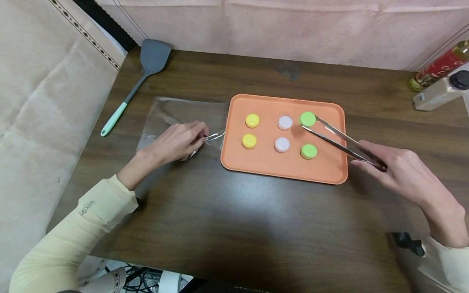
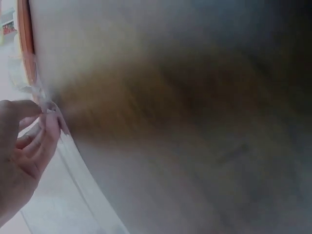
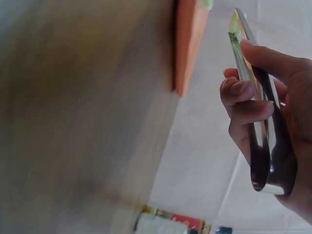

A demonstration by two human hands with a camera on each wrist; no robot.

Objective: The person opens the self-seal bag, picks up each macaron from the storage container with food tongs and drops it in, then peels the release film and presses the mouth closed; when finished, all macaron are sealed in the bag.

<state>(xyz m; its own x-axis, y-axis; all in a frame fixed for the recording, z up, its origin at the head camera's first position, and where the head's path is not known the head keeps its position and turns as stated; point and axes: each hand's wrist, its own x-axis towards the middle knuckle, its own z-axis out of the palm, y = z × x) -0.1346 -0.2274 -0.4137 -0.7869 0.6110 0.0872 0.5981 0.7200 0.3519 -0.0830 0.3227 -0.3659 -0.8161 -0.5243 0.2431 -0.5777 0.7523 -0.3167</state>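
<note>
Directions are read from the head view, with the centre of the orange tray (image 1: 264,160) as the clock's centre. The tray lies flat on the dark wood desk (image 1: 238,219) and carries six round pieces. The upper green disc (image 1: 307,118) sits at 2 o'clock, the lower green disc (image 1: 309,151) at 4, the upper white disc (image 1: 284,122) at 12, the lower white disc (image 1: 281,145) at 6, the upper yellow disc (image 1: 252,120) at 10 and the lower yellow disc (image 1: 249,141) at 9.

The right hand (image 1: 406,171), between 3 and 4 o'clock, holds metal tongs (image 1: 353,147), its fingers curled round both arms. The tongs point towards 10 o'clock, parted, with their tips at the edge of the upper green disc; whether they grip it cannot be told.

The left hand (image 1: 179,140), at 9 o'clock, pinches the crumpled edge of a clear plastic bag (image 1: 179,108) between bent fingers. The bag lies on the desk, reaching close to the tray's 9 o'clock rim; actual contact is not discernible.

A spatula (image 1: 155,57) lies at 10 o'clock, handle towards 7. A red-labelled bottle (image 1: 439,68) is noted at 2 o'clock, just beside a black-capped container (image 1: 434,94).
</note>
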